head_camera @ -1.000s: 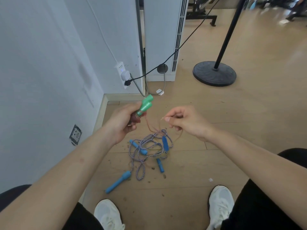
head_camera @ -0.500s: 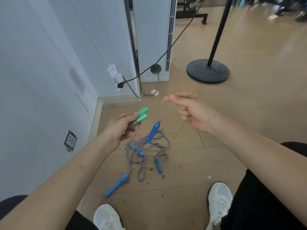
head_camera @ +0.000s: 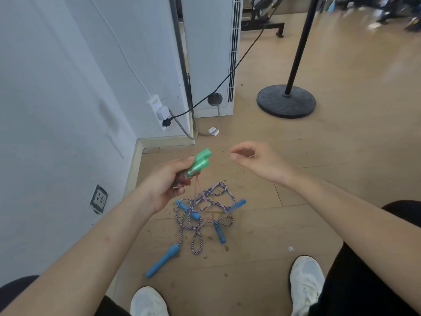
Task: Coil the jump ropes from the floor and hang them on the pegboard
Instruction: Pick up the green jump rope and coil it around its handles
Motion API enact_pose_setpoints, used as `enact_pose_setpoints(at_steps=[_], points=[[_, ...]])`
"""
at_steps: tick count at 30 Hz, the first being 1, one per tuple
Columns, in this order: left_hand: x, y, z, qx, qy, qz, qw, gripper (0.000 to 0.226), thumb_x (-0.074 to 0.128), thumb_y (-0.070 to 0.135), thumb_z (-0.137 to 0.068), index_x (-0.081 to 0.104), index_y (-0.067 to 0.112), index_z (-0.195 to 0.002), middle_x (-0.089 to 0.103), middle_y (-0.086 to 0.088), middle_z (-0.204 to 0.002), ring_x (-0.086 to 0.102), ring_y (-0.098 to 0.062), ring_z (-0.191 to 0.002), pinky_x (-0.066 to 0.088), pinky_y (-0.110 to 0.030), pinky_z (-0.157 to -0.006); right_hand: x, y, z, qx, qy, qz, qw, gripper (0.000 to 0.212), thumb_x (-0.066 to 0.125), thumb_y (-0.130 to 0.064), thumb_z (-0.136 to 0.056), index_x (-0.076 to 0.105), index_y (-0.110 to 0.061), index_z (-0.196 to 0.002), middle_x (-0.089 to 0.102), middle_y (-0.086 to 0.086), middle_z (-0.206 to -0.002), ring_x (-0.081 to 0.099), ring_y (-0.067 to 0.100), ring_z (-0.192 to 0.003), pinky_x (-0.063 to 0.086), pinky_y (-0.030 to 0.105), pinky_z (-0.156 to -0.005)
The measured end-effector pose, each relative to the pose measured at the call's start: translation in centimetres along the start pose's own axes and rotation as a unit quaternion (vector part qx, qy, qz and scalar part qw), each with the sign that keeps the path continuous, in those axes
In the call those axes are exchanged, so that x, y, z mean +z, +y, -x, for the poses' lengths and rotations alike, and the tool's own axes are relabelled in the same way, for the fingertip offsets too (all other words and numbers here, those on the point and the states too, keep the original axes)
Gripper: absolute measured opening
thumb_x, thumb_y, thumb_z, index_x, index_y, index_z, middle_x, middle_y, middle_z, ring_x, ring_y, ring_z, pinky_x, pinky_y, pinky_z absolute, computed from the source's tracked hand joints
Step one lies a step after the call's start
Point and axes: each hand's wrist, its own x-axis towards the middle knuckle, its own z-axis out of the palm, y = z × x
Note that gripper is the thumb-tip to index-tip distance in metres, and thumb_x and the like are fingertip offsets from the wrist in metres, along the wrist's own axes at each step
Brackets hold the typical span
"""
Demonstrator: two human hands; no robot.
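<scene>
left hand (head_camera: 164, 185): i grip both green handles (head_camera: 200, 160) together, above the floor (head_camera: 296, 179) by the wall corner.
right hand (head_camera: 257, 160): released, fingers loosely curled, nothing seen in them.
pink cord (head_camera: 197, 185): thin, hangs from the handles into the striped ropes (head_camera: 205, 215) lying tangled on the floor.
step: coiling the green rope, i judge.
how: draw the cord clear of the tangle, then lay even loops into my left palm.
risk: a snag would drag the striped ropes up.
pegboard: out of view.

no readable text, label or number on anything in view
</scene>
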Motion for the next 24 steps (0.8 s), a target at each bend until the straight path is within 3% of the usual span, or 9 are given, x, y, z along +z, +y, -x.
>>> enact_pose_setpoints(at_steps=[3, 7, 10, 12, 14, 17, 21, 24], points=[[0.5, 0.1, 0.5, 0.023, -0.020, 0.007, 1.000, 0.026, 0.066, 0.036, -0.091, 0.069, 0.018, -0.110, 0.073, -0.002, -0.092, 0.049, -0.004, -0.053, 0.036, -0.017, -0.047, 1.0, -0.8, 0.5, 0.017, -0.050, -0.139, 0.989, 0.028, 0.069, -0.033, -0.092, 0.069, -0.026, -0.119, 0.072, -0.007, -0.113, 0.066, 0.006, -0.108, 0.049, 0.026, -0.098], [0.9, 0.3, 0.6, 0.027, -0.025, 0.081, 0.996, 0.017, 0.065, 0.037, -0.093, 0.067, 0.022, -0.100, 0.071, 0.001, -0.086, 0.049, -0.004, -0.056, 0.037, -0.014, -0.044, 3.7, -1.2, 2.0, 0.074, -0.168, -0.171, 0.968, 0.045, 0.068, -0.033, -0.093, 0.056, -0.022, -0.134, 0.067, 0.002, -0.125, 0.061, 0.013, -0.118, 0.046, 0.032, -0.106], [0.8, 0.5, 0.6, 0.023, -0.025, 0.142, 0.989, 0.028, 0.063, 0.041, -0.093, 0.067, 0.018, -0.107, 0.071, 0.004, -0.084, 0.050, -0.003, -0.057, 0.039, -0.013, -0.045, 5.0, -1.5, 2.8, 0.072, -0.229, -0.181, 0.954, 0.047, 0.068, -0.026, -0.093, 0.052, -0.021, -0.137, 0.071, 0.008, -0.118, 0.065, 0.018, -0.114, 0.047, 0.026, -0.102], [0.8, 0.6, 0.6, 0.027, -0.019, 0.163, 0.986, 0.031, 0.062, 0.042, -0.094, 0.067, 0.016, -0.109, 0.071, 0.005, -0.084, 0.052, -0.003, -0.059, 0.041, -0.013, -0.046, 5.5, -1.6, 3.2, 0.065, -0.250, -0.193, 0.947, 0.042, 0.068, -0.017, -0.094, 0.053, -0.019, -0.133, 0.075, 0.006, -0.104, 0.070, 0.016, -0.101, 0.050, 0.024, -0.094], [0.7, 0.6, 0.5, 0.042, 0.001, 0.153, 0.987, 0.027, 0.062, 0.041, -0.094, 0.066, 0.018, -0.107, 0.071, 0.005, -0.085, 0.051, -0.005, -0.062, 0.042, -0.015, -0.047, 5.7, -1.7, 3.4, 0.053, -0.245, -0.187, 0.950, 0.028, 0.066, -0.010, -0.094, 0.062, -0.015, -0.121, 0.074, -0.001, -0.087, 0.071, 0.008, -0.082, 0.052, 0.023, -0.084], [0.7, 0.4, 0.6, 0.094, 0.066, 0.100, 0.988, 0.025, 0.066, 0.035, -0.094, 0.064, 0.017, -0.111, 0.071, 0.006, -0.077, 0.052, -0.006, -0.060, 0.044, -0.019, -0.052, 5.4, -2.3, 3.9, 0.040, -0.203, -0.193, 0.959, 0.006, 0.063, -0.007, -0.096, 0.067, -0.008, -0.100, 0.067, 0.000, -0.078, 0.065, 0.007, -0.064, 0.052, 0.020, -0.066], [0.4, -0.4, 0.0, 0.242, 0.156, -0.081, 0.954, 0.019, 0.075, 0.024, -0.089, 0.067, 0.019, -0.105, 0.065, 0.001, -0.073, 0.055, -0.006, -0.057, 0.047, -0.021, -0.055, 4.7, -2.8, 4.2, -0.057, -0.116, -0.109, 0.986, 0.013, 0.073, -0.011, -0.088, 0.070, -0.022, -0.082, 0.068, -0.005, -0.070, 0.059, 0.006, -0.061, 0.051, 0.026, -0.064], [0.3, -1.1, -0.4, 0.290, 0.125, -0.202, 0.927, 0.030, 0.077, 0.042, -0.076, 0.072, 0.034, -0.104, 0.073, 0.005, -0.087, 0.064, -0.009, -0.078, 0.056, -0.033, -0.079, 4.0, -3.2, 4.0, -0.081, -0.056, -0.141, 0.985, 0.017, 0.078, -0.011, -0.084, 0.070, -0.025, -0.077, 0.069, -0.001, -0.070, 0.058, 0.008, -0.060, 0.051, 0.028, -0.062]])
